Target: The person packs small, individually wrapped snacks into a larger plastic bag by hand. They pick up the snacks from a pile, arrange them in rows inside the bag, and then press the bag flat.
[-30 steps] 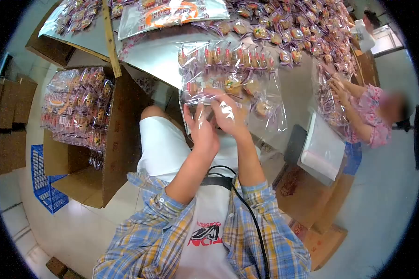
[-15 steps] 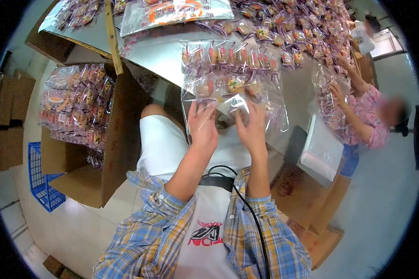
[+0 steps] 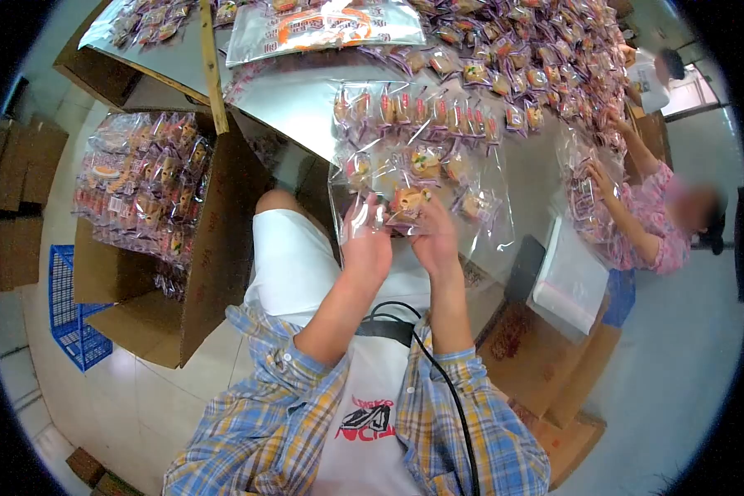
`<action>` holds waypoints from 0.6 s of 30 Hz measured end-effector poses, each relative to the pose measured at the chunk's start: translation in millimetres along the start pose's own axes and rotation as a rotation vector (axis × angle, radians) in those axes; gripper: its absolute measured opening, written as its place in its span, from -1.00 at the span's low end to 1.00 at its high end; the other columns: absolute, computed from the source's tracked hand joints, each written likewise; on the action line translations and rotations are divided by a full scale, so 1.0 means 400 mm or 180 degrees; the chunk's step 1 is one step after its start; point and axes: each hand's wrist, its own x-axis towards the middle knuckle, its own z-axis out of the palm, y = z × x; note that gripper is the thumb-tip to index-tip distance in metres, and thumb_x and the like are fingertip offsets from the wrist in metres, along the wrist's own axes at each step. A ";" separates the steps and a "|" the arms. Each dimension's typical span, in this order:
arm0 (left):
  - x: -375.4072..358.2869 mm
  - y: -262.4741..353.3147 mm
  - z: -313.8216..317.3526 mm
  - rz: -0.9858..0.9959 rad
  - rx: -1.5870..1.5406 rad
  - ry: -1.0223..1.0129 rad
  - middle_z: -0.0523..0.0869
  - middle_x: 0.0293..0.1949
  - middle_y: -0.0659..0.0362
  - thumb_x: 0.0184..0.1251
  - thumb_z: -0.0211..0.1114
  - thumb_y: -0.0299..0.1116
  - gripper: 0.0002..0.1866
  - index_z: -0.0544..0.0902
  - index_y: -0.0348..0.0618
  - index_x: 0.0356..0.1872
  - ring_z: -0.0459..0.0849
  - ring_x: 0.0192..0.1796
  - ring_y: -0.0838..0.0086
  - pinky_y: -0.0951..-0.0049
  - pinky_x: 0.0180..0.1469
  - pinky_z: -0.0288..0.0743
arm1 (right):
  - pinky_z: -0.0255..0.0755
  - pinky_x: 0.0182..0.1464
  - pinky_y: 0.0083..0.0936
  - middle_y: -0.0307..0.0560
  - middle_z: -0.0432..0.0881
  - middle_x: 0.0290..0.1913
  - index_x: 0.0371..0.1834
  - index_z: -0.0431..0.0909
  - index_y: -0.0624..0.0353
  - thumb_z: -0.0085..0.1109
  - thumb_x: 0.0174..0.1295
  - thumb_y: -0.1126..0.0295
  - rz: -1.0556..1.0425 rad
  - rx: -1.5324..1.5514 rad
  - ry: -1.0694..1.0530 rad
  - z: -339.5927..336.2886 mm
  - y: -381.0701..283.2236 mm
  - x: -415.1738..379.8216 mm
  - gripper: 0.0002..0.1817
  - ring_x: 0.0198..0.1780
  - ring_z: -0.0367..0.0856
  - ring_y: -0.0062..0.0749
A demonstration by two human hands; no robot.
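Observation:
A large clear plastic bag (image 3: 489,231) lies in front of me over the table edge, with a row of upright wrapped pastries (image 3: 417,109) and several looser ones inside. My left hand (image 3: 366,236) is at the bag's near left part, its fingers seen through shiny film. My right hand (image 3: 435,238) is opposite, its fingers partly blurred behind the film. Between the fingertips of both hands sits a wrapped pastry (image 3: 411,201), touched from either side. Another wrapped pastry (image 3: 475,204) lies to the right of my right hand. Glare hides some finger detail.
Many wrapped pastries (image 3: 546,66) cover the table's far right. A printed bag (image 3: 326,29) lies at the back. On my left stands a cardboard box (image 3: 231,198) with packed bags (image 3: 140,178); a blue crate (image 3: 78,310) is beyond. A co-worker (image 3: 649,211) handles a bag at right, beside stacked clear bags (image 3: 570,285).
My hands have moved closer together, and a wrapped pastry now shows between them. The pastries in the bag are slightly rearranged. The whole view has shifted a little.

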 end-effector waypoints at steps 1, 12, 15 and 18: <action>0.014 -0.006 -0.017 -0.0029 -0.0015 0.0104 0.67 -0.13 0.25 0.49 0.36 -0.45 -0.75 0.62 -0.11 0.11 0.61 -0.12 0.52 0.47 -0.02 0.53 | 0.60 0.25 -0.18 -0.04 0.68 0.23 0.49 0.35 0.21 0.16 0.46 0.39 -0.0097 -0.0102 -0.0135 0.007 0.004 0.001 -0.45 0.24 0.70 -0.20; -0.015 0.010 0.037 0.0312 0.0328 0.0362 0.51 0.34 0.08 0.59 0.25 -0.25 -0.31 0.18 -0.06 0.62 0.55 0.26 0.38 0.38 0.30 0.43 | 0.49 0.34 -0.31 -0.05 0.73 0.18 0.05 0.74 0.17 0.22 0.07 0.68 -0.2036 -0.3292 -0.0317 0.018 -0.026 0.091 -0.56 0.31 0.63 -0.21; -0.008 0.002 0.033 0.0377 0.0489 0.0341 0.48 0.40 0.05 0.63 0.21 -0.19 -0.28 0.11 -0.04 0.66 0.50 0.39 0.30 0.31 0.42 0.35 | 0.51 0.31 -0.36 -0.05 0.69 0.25 -0.23 0.80 0.16 0.24 0.03 0.67 -0.1388 -0.3071 -0.0221 0.068 -0.048 0.098 -0.72 0.32 0.63 -0.21; 0.004 0.011 0.024 0.0383 0.0620 -0.0048 0.49 0.41 0.09 0.68 0.09 -0.07 -0.42 0.25 0.00 0.58 0.43 0.48 0.27 0.19 0.51 0.33 | 0.50 0.34 -0.37 -0.05 0.59 0.36 0.06 0.71 0.14 0.27 0.19 0.61 -0.1567 -0.3307 -0.0339 0.090 -0.058 0.122 -0.65 0.32 0.61 -0.23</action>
